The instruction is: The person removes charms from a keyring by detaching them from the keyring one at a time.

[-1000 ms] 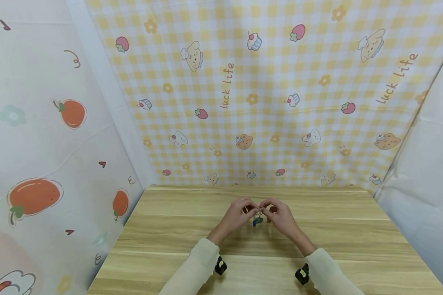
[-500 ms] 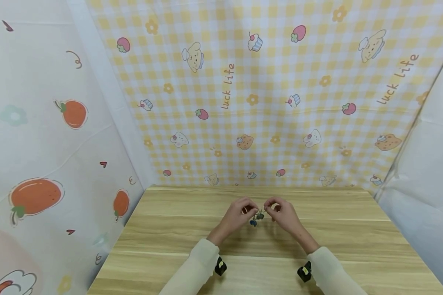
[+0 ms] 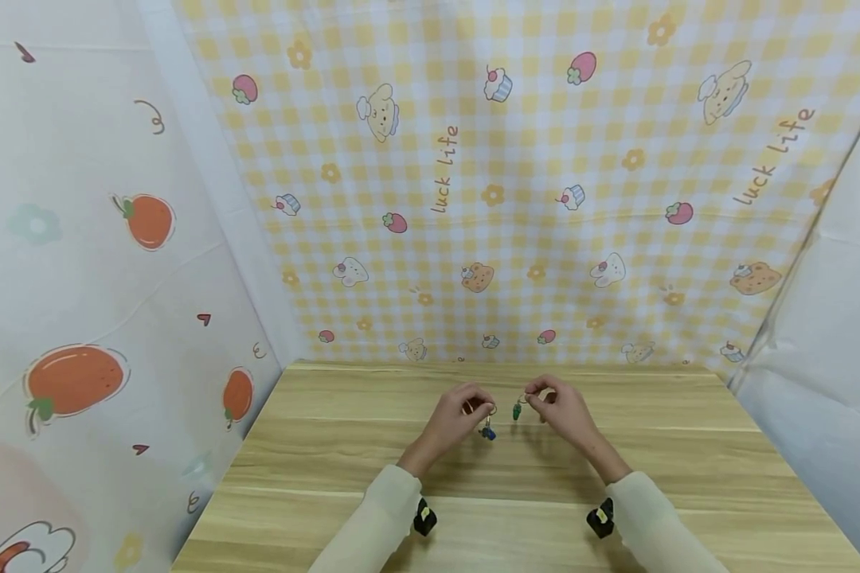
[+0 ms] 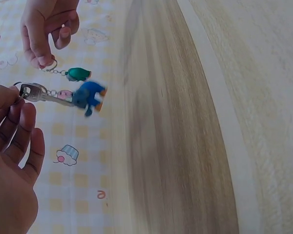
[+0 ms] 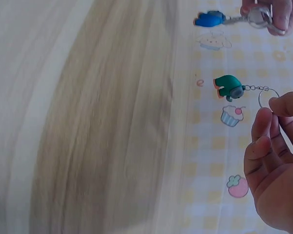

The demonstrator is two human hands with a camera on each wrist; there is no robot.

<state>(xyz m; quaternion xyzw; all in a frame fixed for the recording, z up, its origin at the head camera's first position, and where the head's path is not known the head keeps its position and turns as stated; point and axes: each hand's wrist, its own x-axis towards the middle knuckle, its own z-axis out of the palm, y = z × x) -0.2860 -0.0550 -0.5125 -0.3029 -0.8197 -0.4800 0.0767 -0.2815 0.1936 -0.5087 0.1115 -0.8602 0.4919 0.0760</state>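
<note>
My left hand [image 3: 461,415] pinches the ring of a keychain with a blue elephant-shaped charm [image 4: 90,95]. A silver metal key [image 4: 35,92] hangs on that same ring. To its right, my right hand [image 3: 566,412] pinches the thin metal ring of a second keychain, whose green elephant charm [image 5: 228,86] dangles from a short chain. Both charms hang in the air above the wooden table, apart from each other. In the head view they are small, and the key is hard to make out there.
A wood-grain table [image 3: 344,434] lies under both hands. Behind it hangs a yellow-checked curtain [image 3: 516,239] with cartoon prints, and a white printed cloth [image 3: 115,302] closes off the left side. Black wrist devices [image 3: 424,517] sit at the sleeve cuffs.
The hands were together, with both charms side by side. My right hand has drawn away to the right and slightly up with the green elephant keychain; the blue one stays in my left.
</note>
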